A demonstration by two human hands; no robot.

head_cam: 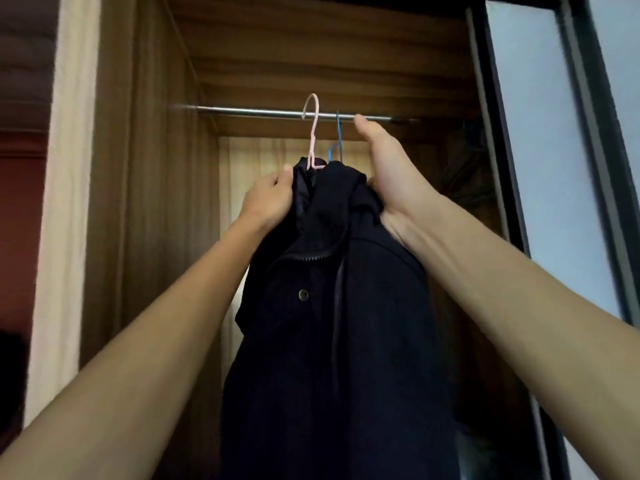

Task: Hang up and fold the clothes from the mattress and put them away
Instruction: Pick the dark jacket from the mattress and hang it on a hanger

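Wooden wardrobe (156, 168), centre frame: rail (259, 111) holds pink hanger (312, 147), blue hanger (338, 133), dark jacket (329, 323). Our left hand (270, 199) and right hand (388, 174) each grip the jacket.

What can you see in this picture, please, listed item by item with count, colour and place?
rail: one, silver metal, across the top of the wardrobe.
pink hanger: one, pink, hooked over the rail.
blue hanger: one, blue, on the rail just right of the pink one.
jacket: dark, with zip and button, below the hangers; one garment or two, I cannot tell.
wardrobe: one, brown wood, around the rail.
sliding door: one, dark frame with pale panes, at the right.
cream strip: one, left of the wardrobe; curtain or wall, unclear.
left hand: grips the jacket's left edge near the collar.
right hand: against the jacket's right shoulder, thumb up by the rail, fingers hidden.
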